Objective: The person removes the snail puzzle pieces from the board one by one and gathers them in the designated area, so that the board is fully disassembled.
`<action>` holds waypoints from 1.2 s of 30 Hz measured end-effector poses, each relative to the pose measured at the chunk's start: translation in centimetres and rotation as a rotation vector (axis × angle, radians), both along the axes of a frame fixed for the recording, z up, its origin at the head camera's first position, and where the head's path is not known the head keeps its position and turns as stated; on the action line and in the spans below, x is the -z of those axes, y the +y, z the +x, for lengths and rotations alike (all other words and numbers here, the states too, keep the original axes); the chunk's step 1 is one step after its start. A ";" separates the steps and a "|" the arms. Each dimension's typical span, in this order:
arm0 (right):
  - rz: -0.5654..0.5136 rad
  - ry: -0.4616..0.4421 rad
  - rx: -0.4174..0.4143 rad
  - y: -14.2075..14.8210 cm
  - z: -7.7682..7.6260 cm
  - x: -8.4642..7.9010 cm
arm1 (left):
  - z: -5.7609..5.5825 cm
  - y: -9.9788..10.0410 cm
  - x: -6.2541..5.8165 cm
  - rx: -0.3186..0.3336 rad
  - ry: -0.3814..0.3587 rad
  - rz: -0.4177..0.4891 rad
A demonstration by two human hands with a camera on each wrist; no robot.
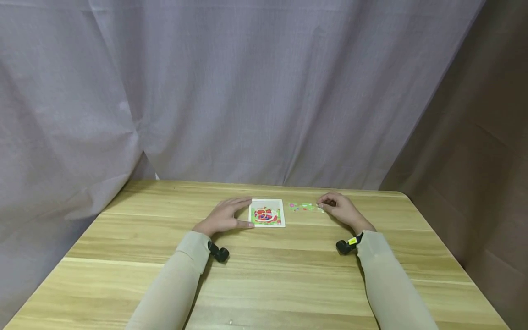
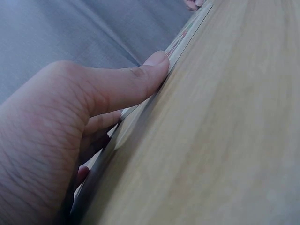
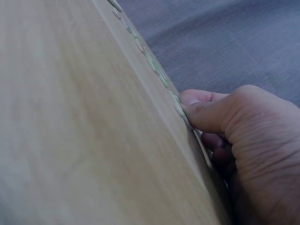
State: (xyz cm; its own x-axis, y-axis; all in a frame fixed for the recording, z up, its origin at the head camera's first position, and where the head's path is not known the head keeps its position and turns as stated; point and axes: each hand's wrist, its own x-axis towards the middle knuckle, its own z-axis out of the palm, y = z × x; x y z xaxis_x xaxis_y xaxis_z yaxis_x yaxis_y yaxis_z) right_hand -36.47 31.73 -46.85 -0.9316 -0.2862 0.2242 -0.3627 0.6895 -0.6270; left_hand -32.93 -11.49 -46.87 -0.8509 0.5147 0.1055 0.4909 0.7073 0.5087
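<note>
A white-framed jigsaw puzzle tray (image 1: 283,215) lies on the table, a red and green picture filling its nearer part and a bare strip along its far side. My left hand (image 1: 224,217) rests at its left side, fingers stretched out toward the far corner. The left thumb (image 2: 136,84) lies straight against the near corner of the frame. To the right of the tray, my right hand (image 1: 341,210) pinches a small puzzle piece (image 3: 176,106) between thumb and index finger, low over the table. The other right fingers curl beneath, partly hidden.
Several loose green puzzle pieces (image 1: 303,206) lie between the tray and my right hand. The wooden table (image 1: 284,284) ends at a grey curtain (image 1: 247,101) behind, with a darker brown curtain (image 1: 486,151) on the right.
</note>
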 end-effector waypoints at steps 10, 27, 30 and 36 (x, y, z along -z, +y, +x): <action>-0.020 -0.010 0.004 -0.2 0.1 0.2 | 0.0 0.0 0.2 -0.006 0.001 -0.005; -0.001 -0.025 0.003 0.0 -0.2 0.4 | -0.1 -0.1 0.1 0.000 0.008 -0.022; 0.000 -0.028 0.016 0.0 -0.2 0.5 | -0.1 -0.1 0.3 0.001 0.016 -0.023; -0.009 -0.020 0.011 0.2 -0.1 0.3 | -0.2 0.0 0.1 0.007 0.013 -0.027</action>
State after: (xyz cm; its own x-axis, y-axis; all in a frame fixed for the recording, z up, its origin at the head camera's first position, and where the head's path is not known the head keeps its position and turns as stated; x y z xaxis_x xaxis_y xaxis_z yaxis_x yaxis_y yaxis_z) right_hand -36.53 31.96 -47.18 -0.9389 -0.2742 0.2080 -0.3426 0.6875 -0.6403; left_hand -33.10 -11.47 -46.97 -0.8459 0.5235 0.1026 0.5024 0.7171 0.4831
